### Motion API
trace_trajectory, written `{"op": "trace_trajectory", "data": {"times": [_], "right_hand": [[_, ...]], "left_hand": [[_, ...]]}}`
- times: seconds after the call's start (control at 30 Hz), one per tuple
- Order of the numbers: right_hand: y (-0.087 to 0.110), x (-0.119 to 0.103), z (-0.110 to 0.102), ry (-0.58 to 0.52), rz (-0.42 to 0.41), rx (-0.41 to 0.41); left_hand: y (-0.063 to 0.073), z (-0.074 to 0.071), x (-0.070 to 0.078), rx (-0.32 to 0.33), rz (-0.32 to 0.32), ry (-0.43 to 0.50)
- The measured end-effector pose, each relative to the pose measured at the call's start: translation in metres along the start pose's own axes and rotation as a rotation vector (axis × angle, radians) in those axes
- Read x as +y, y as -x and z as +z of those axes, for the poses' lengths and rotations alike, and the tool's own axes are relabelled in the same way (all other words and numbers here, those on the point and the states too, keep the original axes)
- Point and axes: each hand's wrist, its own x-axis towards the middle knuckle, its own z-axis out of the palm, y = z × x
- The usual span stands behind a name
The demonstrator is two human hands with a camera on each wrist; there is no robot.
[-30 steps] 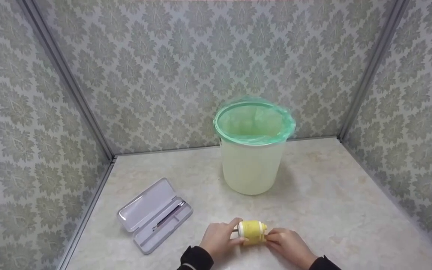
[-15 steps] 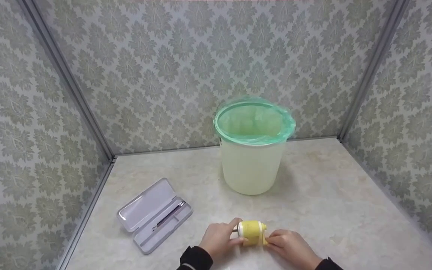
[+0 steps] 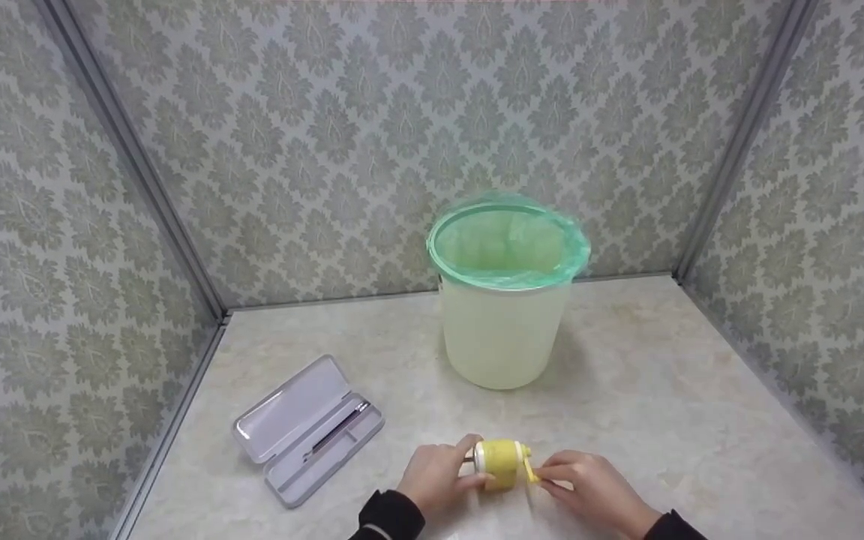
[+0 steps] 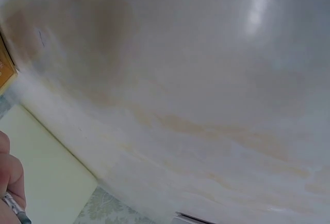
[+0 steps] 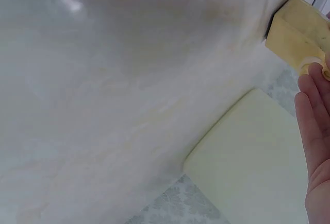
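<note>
A yellow and white hand-crank pencil sharpener [image 3: 499,461] lies on its side at the front of the table. My left hand [image 3: 436,476] grips its left end, thumb below and fingers above. A thin dark pencil [image 3: 469,460] sticks out of that end beside the fingers; the left wrist view shows a short grey piece of the pencil [image 4: 16,209] under the fingers. At the other end my right hand [image 3: 589,484] pinches the small yellow crank handle [image 3: 530,472]. The right wrist view has the sharpener's body [image 5: 296,33] at the upper right, partly behind the fingers [image 5: 309,116].
An open lilac pencil case [image 3: 293,491] lies on the left with a dark pencil [image 3: 338,429] in it. Behind the sharpener stands a pale bin [image 3: 503,337] lined with a green bag [image 3: 511,283]. Patterned panels [image 3: 372,150] enclose the marbled table [image 3: 664,390].
My right hand has moved slightly right, and the crank handle has swung so it slants outward from the sharpener. My left hand stays almost in place.
</note>
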Motion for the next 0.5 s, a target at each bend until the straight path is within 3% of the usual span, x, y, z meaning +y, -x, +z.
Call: {"op": "trace_trajectory", "data": {"times": [0.5], "right_hand": [[-0.0076,0.0046,-0.0033,0.022,-0.077,0.119]], "left_hand": [[-0.0003,-0.0013,-0.0012,-0.037,-0.013,-0.001]]}}
